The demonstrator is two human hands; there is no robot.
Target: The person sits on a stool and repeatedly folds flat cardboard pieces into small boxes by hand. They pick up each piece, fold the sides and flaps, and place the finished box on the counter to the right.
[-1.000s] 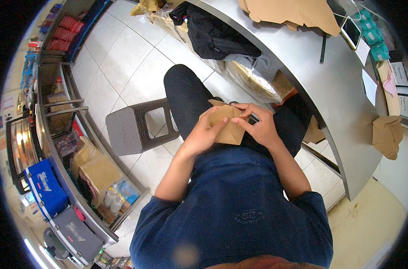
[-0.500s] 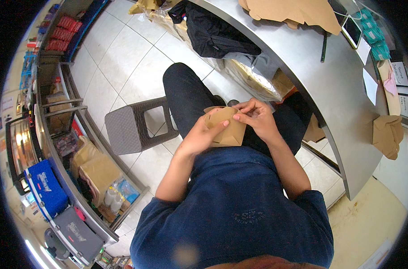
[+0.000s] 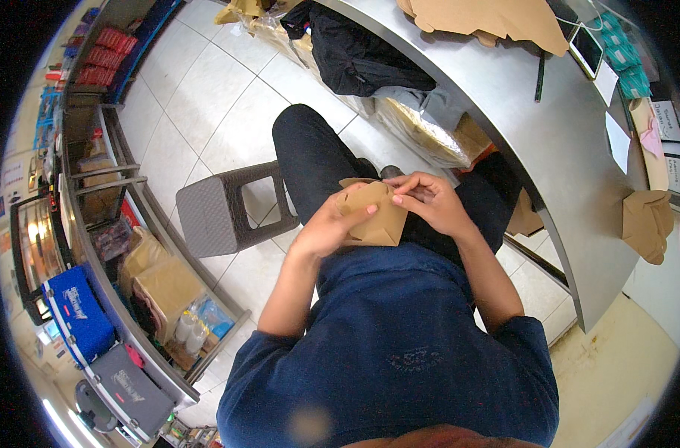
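A small brown cardboard box, partly folded, rests over my lap against my shirt, its rounded flaps standing up at the far side. My left hand is closed round its left side, the thumb lying across the near panel. At the box's upper right corner, my right hand has its thumb and curled fingers pinching the edge of a flap. Part of the grip is hidden behind the fingers.
A grey metal table curves along the right, bearing flat cardboard blanks, a phone and a folded cardboard piece. A dark plastic stool stands at my left, before shelves with a blue box.
My right hand has shifted slightly right and its fingers have loosened a little at the box's corner. The box has tilted a little, and its far flap shows more. My left hand keeps its hold.
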